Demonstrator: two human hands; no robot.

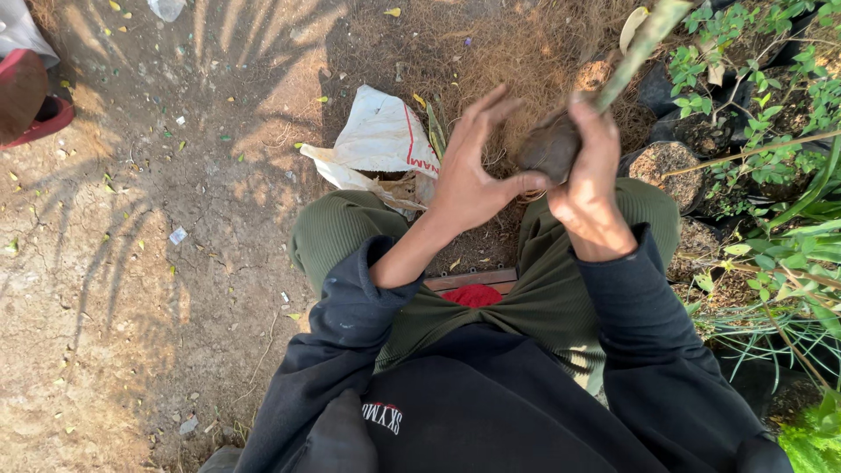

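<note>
Here, the right hand (589,188) grips a dark, rounded soil root ball (550,147) with a thin green stem (638,51) rising from it, while the left hand (469,171) presses its thumb against the ball, fingers spread wide. Right of the ball stand black plastic nursery bags (667,166) (filled with soil); left of it lies a crumpled white sack (378,140).

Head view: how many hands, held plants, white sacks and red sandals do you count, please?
hands: 2, the left hand and the right hand
plant with a root ball: 1
white sack: 1
red sandal: 1
Total: 5
</note>
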